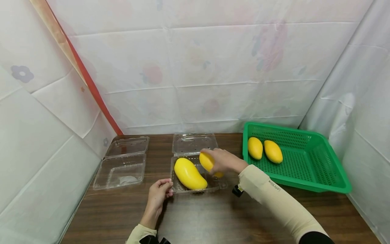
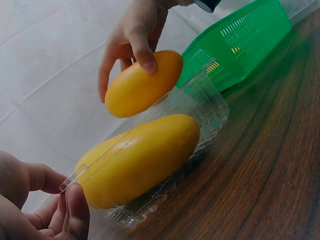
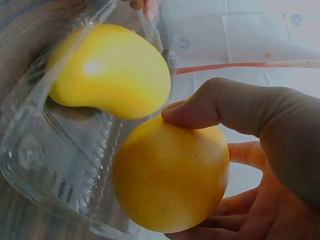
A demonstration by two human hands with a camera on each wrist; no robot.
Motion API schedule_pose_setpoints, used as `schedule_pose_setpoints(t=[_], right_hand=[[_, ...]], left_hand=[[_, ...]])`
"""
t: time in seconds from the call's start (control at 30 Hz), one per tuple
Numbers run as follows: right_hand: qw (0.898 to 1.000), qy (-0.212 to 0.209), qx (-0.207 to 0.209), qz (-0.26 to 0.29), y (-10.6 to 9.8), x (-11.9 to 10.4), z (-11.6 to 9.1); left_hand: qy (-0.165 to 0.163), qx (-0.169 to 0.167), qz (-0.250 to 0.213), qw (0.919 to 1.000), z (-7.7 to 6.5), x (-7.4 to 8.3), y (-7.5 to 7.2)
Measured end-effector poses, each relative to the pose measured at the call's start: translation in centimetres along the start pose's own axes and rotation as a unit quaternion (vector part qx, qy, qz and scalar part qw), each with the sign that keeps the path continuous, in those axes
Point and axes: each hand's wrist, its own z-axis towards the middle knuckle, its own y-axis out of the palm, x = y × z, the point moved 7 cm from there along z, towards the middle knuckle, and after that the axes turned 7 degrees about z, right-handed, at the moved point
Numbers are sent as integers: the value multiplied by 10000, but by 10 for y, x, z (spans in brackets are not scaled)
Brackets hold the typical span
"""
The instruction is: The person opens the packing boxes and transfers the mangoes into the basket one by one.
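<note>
My right hand (image 1: 223, 161) grips a yellow mango (image 3: 172, 175), thumb on one side and fingers on the other, over the right part of a clear plastic clamshell box (image 1: 214, 185). A larger yellow mango (image 1: 189, 174) lies inside that box, toward its left side. With thumb and fingers, my left hand (image 1: 159, 195) pinches the box's left rim near the front corner. The box's lid (image 1: 195, 143) is folded back toward the wall. In the left wrist view the held mango (image 2: 145, 84) hangs just above the far rim, beyond the big mango (image 2: 145, 157).
A green plastic basket (image 1: 307, 183) stands at the right, holding two smaller mangoes (image 1: 255, 148). Another clear clamshell box (image 1: 120, 171) lies with its lid back at the left. White patterned sheeting (image 1: 195, 67) encloses the brown wooden table (image 1: 213, 220) at the back and sides.
</note>
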Motion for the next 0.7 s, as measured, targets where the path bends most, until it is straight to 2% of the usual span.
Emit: schedule_pose_setpoints(t=[0.4,0.7], right_hand=[[9998,106,109,-85,-31,7,-9],[9996,152,179,-140,-48,18,-15]], left_hand=[[-51,32,42,10000,1,-1,-2],[-64,-126,13,9999,0,-1,0]])
